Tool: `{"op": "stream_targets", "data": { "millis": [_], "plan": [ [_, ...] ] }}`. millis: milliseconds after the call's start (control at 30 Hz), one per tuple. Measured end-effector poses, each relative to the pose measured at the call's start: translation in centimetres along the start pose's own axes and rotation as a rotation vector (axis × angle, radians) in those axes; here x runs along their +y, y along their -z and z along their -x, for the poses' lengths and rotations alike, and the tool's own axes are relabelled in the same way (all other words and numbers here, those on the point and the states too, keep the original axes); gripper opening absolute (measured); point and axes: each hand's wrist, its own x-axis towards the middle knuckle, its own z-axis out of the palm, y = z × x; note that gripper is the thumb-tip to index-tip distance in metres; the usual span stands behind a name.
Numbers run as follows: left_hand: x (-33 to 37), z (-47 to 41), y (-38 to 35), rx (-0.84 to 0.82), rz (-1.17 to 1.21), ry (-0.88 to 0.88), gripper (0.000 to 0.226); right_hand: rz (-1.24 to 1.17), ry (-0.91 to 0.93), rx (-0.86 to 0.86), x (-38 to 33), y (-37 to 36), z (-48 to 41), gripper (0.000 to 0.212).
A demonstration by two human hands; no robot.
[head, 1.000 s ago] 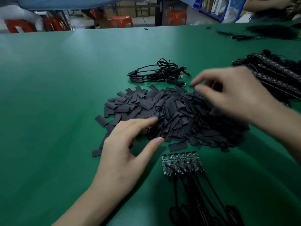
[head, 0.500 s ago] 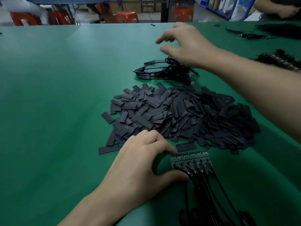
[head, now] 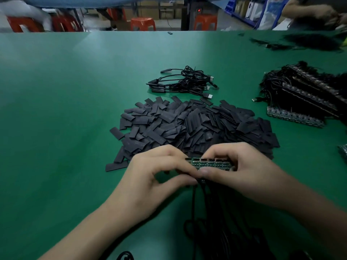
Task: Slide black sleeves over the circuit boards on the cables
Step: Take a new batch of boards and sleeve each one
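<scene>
Boards: I've got a short row of circuit boards [head: 210, 163], green w/ components showing, packed edge to edge and held between both grips. Can't tell if the row touches the counter [head: 56, 113].
Left grip [head: 159, 175]: fingers curled, thumb + forefinger pinching the row's left end. Nothing else in it.
Right grip [head: 244, 171]: fingers curled over the far edge of the row's right end, thumb on the near edge. Its thumb tip sits right against the left grip's fingertips.
Cables [head: 194, 199]: black, running from the boards' near edge toward me, between the two wrists, into a dark tangle at the bottom of view.
Sleeves [head: 197, 126]: black, flat, in a loose heap just beyond both grips. Knuckles of both overlap its near edge. One stray sleeve [head: 116, 166] lies just left of the left grip.
Cable bundle [head: 184, 81]: farther out past the heap, a small bunch of black cables w/ USB plugs on the right side and dark covered ends pointing left.
Board stock [head: 304, 96]: well off to the right of the right grip and beyond it, a big stack of board rows w/ black cables. One row at its near edge faces me.
Counter: green, matte, wide.
Background: red stools [head: 142, 23] past the far edge. Another person's hand [head: 323, 12] at the far right corner, blurred.
</scene>
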Motion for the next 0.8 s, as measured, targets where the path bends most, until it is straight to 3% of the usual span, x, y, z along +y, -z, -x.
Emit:
{"op": "stream_targets", "data": {
  "millis": [133, 233, 433, 533, 800],
  "plan": [
    [0.2, 0.2, 0.1, -0.049, -0.067, 0.008, 0.01, -0.128, -0.022, 0.108, 0.5, -0.6, 0.1, 0.028],
    [0.4, 0.1, -0.3, -0.036, -0.018, 0.06, 0.01, -0.164, -0.02, 0.146, 0.7, -1.1, 0.2, 0.026],
    [0.2, 0.0, -1.4, -0.018, 0.377, 0.239, 0.036, -0.241, -0.025, 0.208, 0.7, -1.6, 0.5, 0.02],
    [0.0, 0.0, -1.4, -0.019, 0.352, 0.251, 0.047, -0.254, -0.027, 0.214, 0.7, -1.7, 0.5, 0.016],
    [0.4, -0.4, -1.1, 0.124, 0.417, 0.339, 0.015, -0.14, 0.061, 0.244, 0.2, -2.3, 0.8, 0.004]
  ]
}}
